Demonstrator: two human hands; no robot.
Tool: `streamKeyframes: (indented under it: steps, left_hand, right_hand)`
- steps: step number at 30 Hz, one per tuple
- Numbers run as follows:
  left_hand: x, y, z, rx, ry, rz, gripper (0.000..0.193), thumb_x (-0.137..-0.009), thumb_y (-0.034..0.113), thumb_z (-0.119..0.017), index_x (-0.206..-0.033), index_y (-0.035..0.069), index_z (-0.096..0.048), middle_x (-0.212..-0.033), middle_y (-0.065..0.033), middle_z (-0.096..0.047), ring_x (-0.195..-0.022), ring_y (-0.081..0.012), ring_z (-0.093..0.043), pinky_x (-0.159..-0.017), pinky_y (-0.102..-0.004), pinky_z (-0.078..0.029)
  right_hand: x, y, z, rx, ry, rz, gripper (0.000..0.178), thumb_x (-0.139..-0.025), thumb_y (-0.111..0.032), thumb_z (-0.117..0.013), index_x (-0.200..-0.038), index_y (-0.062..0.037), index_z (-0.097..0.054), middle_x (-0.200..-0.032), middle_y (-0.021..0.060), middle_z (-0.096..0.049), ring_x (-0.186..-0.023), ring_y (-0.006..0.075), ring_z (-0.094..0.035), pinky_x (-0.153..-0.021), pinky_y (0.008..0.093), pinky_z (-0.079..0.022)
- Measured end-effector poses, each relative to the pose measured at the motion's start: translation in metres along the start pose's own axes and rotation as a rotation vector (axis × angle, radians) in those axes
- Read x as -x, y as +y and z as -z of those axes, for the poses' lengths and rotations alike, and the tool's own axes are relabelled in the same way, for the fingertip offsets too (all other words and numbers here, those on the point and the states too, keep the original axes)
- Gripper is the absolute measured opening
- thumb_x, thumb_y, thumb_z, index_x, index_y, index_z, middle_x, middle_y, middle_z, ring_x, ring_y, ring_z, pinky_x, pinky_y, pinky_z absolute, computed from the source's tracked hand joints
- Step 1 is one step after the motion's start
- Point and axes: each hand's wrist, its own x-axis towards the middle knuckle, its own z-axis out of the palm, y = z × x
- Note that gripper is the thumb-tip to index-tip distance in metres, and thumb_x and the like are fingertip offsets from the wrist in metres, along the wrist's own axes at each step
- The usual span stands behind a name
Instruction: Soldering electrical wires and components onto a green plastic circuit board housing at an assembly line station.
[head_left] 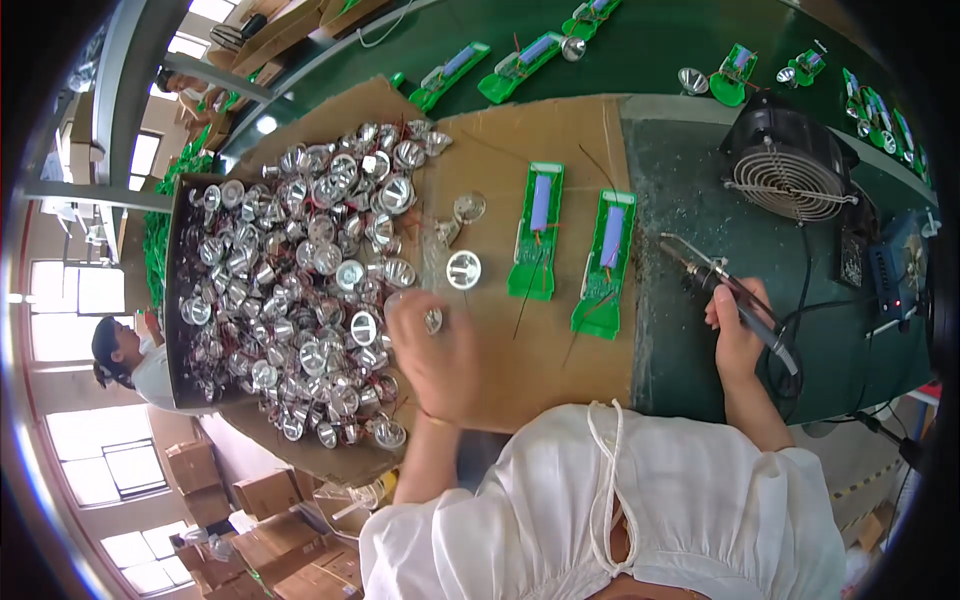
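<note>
My right hand (pixel 738 325) is closed round a soldering iron (pixel 745 305), its thin metal tip pointing up and left over the dark mat. Blurred by motion, my left hand (pixel 432 355) is at the right edge of a large pile of silver lamp reflectors (pixel 310 260). A small reflector (pixel 433 320) shows between its thumb and fingers; whether they grip it is unclear. Just beyond lie a round reflector (pixel 463 270) and another reflector (pixel 469 207). Two green lamp housings, one left (pixel 535 235) and one right (pixel 604 265), lie on the cardboard, each with a purple battery cell and loose wires.
A black fan with a wire guard (pixel 790 182) stands at the far right, near a blue control box (pixel 897 262) with cables. Beyond the cardboard (pixel 500 385), more green housings (pixel 520 68) lie on a green surface. Two people are at the left, one nearer (pixel 150 365).
</note>
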Motion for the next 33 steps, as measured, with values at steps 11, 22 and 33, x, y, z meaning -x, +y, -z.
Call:
streamKeyframes:
  steps: [11,22,33]
  left_hand:
    - [-0.015,-0.027,-0.012,0.128,-0.14,0.008,0.01,-0.069,0.005,-0.071,-0.08,0.005,-0.07,-0.088,-0.0095,-0.065,-0.083,-0.0247,-0.058,-0.075,-0.0336,-0.046]
    - [0.009,0.059,-0.035,0.312,-0.301,0.018,0.01,-0.07,0.013,-0.073,-0.074,0.005,-0.068,-0.068,-0.0079,-0.063,-0.064,-0.0261,-0.059,-0.062,-0.035,-0.045]
    - [0.012,0.059,-0.058,0.244,-0.293,-0.033,0.009,-0.072,0.013,-0.071,-0.068,0.009,-0.064,-0.074,-0.0012,-0.062,-0.072,-0.0217,-0.054,-0.067,-0.0347,-0.04]
  right_hand:
    - [0.016,-0.021,-0.001,0.029,-0.009,0.088,0.014,-0.087,-0.014,-0.059,-0.088,-0.0017,-0.052,-0.064,0.0043,-0.055,-0.053,0.0075,-0.05,-0.048,0.019,-0.04]
    - [0.047,-0.028,-0.001,0.142,-0.275,0.164,0.017,-0.084,-0.009,-0.061,-0.087,0.0015,-0.048,-0.07,0.0088,-0.057,-0.056,0.0102,-0.054,-0.051,0.0237,-0.045]
    - [0.042,-0.025,-0.02,0.104,-0.208,0.114,0.017,-0.08,-0.012,-0.068,-0.084,-0.0002,-0.056,-0.065,0.0033,-0.06,-0.055,0.0064,-0.053,-0.05,0.0226,-0.043]
